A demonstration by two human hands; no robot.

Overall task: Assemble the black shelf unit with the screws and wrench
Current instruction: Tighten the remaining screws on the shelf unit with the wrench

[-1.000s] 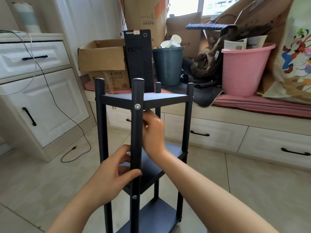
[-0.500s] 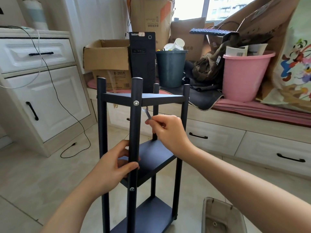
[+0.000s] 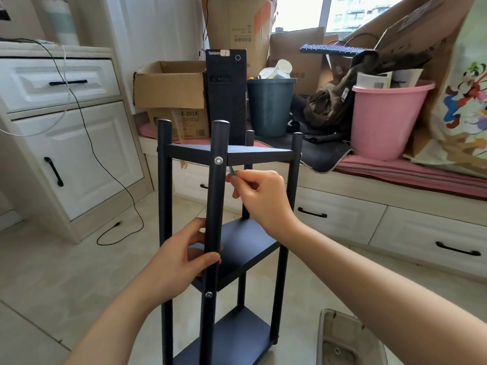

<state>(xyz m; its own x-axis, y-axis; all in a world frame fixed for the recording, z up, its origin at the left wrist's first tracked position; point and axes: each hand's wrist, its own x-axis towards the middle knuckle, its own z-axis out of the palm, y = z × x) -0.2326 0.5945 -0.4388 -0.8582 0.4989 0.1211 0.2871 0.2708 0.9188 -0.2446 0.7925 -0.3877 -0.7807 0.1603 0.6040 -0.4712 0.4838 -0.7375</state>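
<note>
Shelf unit: the black three-tier shelf unit with round metal posts (image 3: 253, 154) is standing upright on the pale tiled floor, directly in front of the person.
Left hand: the left hand (image 3: 181, 259) is gripping the near front post (image 3: 214, 219) between the top and middle shelves, fingers and thumb curled round it.
Right hand: the right hand (image 3: 261, 198) is pinching a small silver wrench (image 3: 232, 170), its tip sitting just below and right of the top silver screw (image 3: 218, 160) in that post.
Other screw: a second silver screw (image 3: 209, 294) is showing lower on the same post, at the middle shelf.
Tray: a clear plastic tray (image 3: 350, 338) is lying on the floor at the lower right, holding a small ring-shaped part.
Risk, slipping: the wrench is thin and is being held by the fingertips only, so it is likely to slip off the screw or drop.
Risk, tipping: the unit is tall and narrow; a hard push could be rocking it if the left grip loosens.
Risk, seating: a tool only half seated in the screw could be rounding its head.
Writing: the black computer tower (image 3: 226, 96) behind is reading "ThinkCentre"; the open brown cardboard box (image 3: 171, 85) is showing "X-2019"; other box print is too small to read.
</note>
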